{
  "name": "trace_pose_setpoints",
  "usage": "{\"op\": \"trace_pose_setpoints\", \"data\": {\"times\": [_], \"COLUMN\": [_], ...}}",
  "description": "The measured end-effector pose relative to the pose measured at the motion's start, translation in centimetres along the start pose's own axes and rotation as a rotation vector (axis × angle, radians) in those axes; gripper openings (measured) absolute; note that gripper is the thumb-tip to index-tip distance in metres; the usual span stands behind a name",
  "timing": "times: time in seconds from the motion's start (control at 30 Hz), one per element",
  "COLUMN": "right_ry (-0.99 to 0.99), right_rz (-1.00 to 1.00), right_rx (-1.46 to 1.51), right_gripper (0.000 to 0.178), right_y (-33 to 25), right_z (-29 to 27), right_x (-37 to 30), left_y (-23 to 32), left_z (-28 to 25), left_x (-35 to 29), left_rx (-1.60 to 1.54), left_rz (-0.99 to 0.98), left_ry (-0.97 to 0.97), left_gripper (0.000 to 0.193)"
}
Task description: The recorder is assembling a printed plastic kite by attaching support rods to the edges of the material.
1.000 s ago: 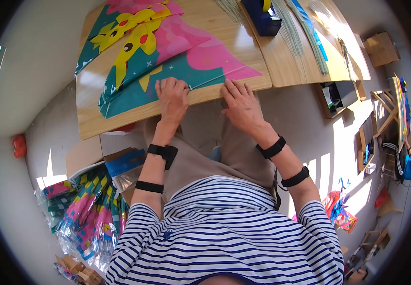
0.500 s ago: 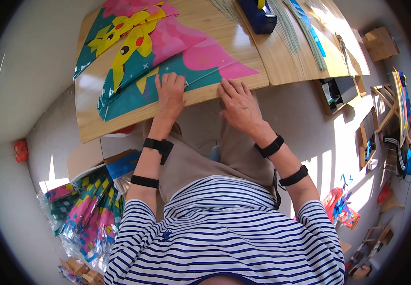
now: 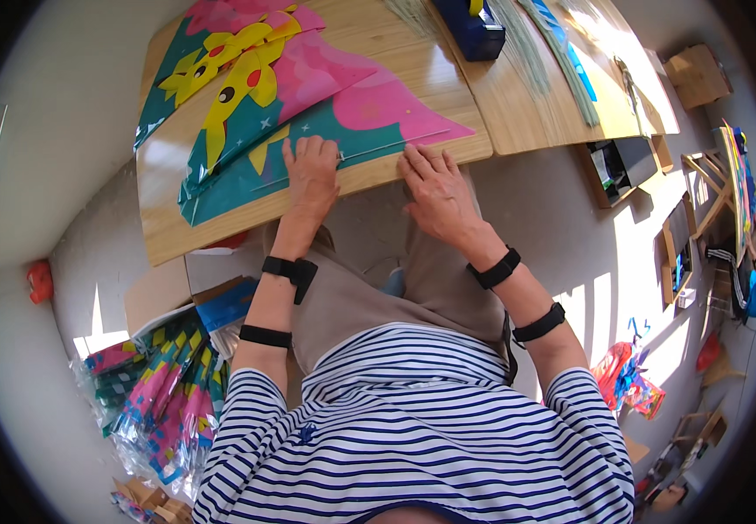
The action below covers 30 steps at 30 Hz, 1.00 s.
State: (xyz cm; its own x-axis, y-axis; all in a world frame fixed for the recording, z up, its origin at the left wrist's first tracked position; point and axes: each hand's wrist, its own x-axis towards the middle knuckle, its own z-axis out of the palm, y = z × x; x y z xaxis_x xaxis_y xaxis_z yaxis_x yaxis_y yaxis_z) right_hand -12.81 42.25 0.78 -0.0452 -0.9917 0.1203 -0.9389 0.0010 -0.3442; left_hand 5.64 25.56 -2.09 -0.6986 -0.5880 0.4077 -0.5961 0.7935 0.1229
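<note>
A thin printed plastic sheet (image 3: 369,113), teal and pink with yellow cartoon figures, lies folded on the wooden table by its near edge. Across its teal and pink part runs a thin pale rod (image 3: 395,147), slanting up to the right. My left hand (image 3: 312,179) rests on the sheet over the rod, fingers laid forward and holding nothing that I can see. To its right, my right hand (image 3: 437,188) lies with fingers extended on the sheet's near border and the table edge, close to the rod. My fingers hide part of the rod.
A dark blue tape dispenser (image 3: 478,35) stands at the back, near bundles of thin rods (image 3: 561,61) and scissors (image 3: 627,77). A pile of folded printed sheets in clear plastic (image 3: 164,384) sits low at the left. An open box (image 3: 614,170) is beside the table.
The rod has shifted toward the near edge of the sheet, and its left end now shows beyond my left hand. Both hands stay almost in place.
</note>
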Motion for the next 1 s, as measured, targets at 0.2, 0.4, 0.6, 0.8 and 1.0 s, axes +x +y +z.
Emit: {"op": "trace_pose_setpoints", "data": {"times": [0.2, 0.4, 0.6, 0.8, 1.0], "right_ry": [0.007, 0.008, 0.048, 0.013, 0.069], "right_rz": [0.006, 0.035, 0.020, 0.046, 0.037], "right_rx": [0.005, 0.078, 0.048, 0.019, 0.006], "right_gripper": [0.077, 0.078, 0.075, 0.075, 0.079], "right_y": [0.03, -0.29, -0.09, -0.39, -0.52], "right_z": [0.11, -0.31, 0.03, 0.03, -0.08], "right_x": [0.09, 0.12, 0.05, 0.10, 0.16], "left_y": [0.11, 0.27, 0.45, 0.60, 0.73], "left_z": [-0.07, -0.13, -0.55, -0.64, -0.81], "left_x": [-0.19, -0.10, -0.18, -0.17, -0.17], "left_rx": [0.002, 0.038, 0.034, 0.022, 0.030], "left_rz": [-0.021, -0.016, -0.013, -0.013, -0.001], "left_ry": [-0.039, -0.034, -0.046, -0.047, -0.058], "left_gripper": [0.016, 0.016, 0.016, 0.016, 0.018]}}
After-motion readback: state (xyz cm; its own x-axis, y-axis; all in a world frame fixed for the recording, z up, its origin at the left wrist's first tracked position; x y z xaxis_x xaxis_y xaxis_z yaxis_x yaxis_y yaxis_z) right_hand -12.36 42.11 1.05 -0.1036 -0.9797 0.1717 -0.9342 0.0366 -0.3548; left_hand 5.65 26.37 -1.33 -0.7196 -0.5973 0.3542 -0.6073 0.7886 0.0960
